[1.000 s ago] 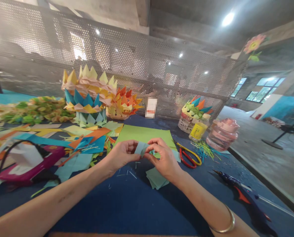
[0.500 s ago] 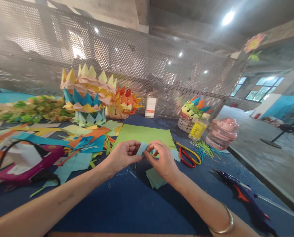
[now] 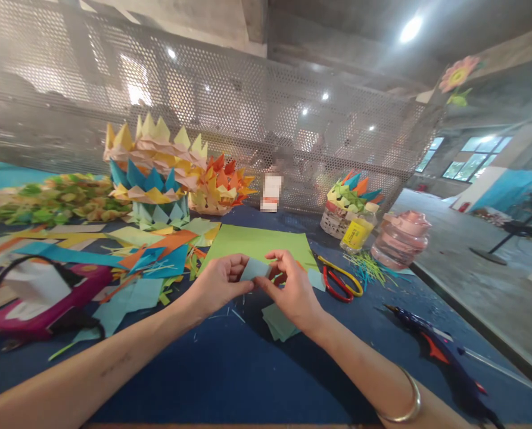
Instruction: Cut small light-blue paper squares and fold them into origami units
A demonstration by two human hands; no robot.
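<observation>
Between both hands is a small pale blue piece of paper (image 3: 253, 270), held above the table. My left hand (image 3: 223, 277) pinches its left side between thumb and fingers. My right hand (image 3: 294, 289) has its thumb and fingers at the right edge of the same piece, its index finger raised a little. Below the right hand lies a small fanned stack of pale blue-green paper squares (image 3: 278, 323), partly covered by the wrist. Behind the hands a green sheet of paper (image 3: 257, 240) lies flat on the dark blue table (image 3: 230, 381).
Red and yellow scissors (image 3: 341, 283) lie right of the hands, near a glue bottle (image 3: 358, 229) and a pink water bottle (image 3: 400, 239). A glue gun (image 3: 435, 342) rests at the right. Folded-paper crowns (image 3: 156, 146), paper scraps (image 3: 134, 298) and a magenta device (image 3: 46, 304) occupy the left.
The pale blue piece has turned and shows more of its face between the hands. My right index finger has lifted away from it. The view has shifted slightly.
</observation>
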